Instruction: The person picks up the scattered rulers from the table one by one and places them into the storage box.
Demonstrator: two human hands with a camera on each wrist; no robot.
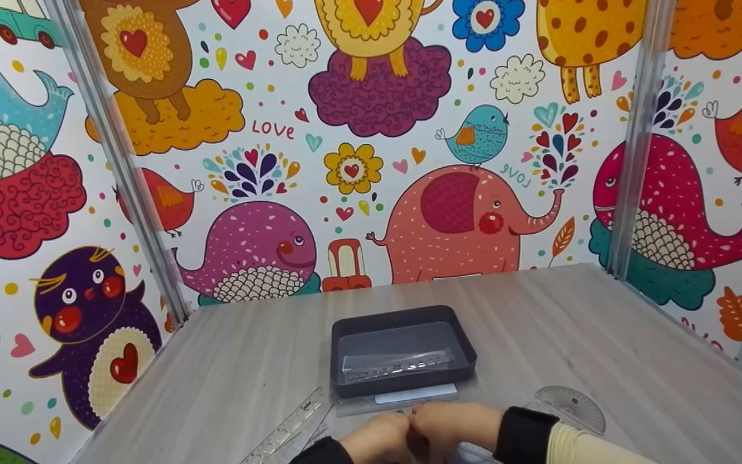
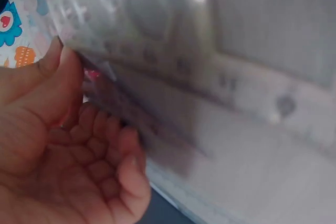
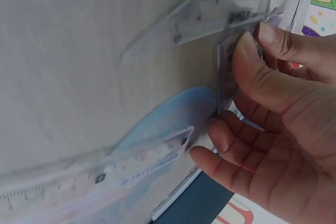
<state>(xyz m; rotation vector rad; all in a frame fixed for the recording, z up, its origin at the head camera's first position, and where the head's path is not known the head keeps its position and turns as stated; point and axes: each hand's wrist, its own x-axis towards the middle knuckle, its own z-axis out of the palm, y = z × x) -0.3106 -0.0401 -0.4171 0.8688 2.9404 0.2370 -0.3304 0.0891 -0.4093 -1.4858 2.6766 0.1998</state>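
The left hand (image 1: 380,437) and the right hand (image 1: 451,422) meet in front of the dark tray, fingertips close together. In the left wrist view, the left thumb and fingers pinch the end of a clear set square (image 2: 184,69) with printed marks; its pointed corner shows in the right wrist view. The right hand pinches a clear plastic ruler (image 3: 226,69) with a rounded corner, mostly hidden by the thumb. Below the right fingers lies another clear ruler (image 3: 142,163) with blue print, beside a bluish translucent sheet (image 3: 168,111).
Clear rulers (image 1: 403,366) lie inside the dark tray (image 1: 403,386). Another clear piece with a white label (image 1: 416,394) lies along its front edge. A long clear ruler (image 1: 287,425) is at the left, a clear protractor (image 1: 570,406) at the right. Patterned panels (image 1: 351,96) surround the table (image 1: 242,361).
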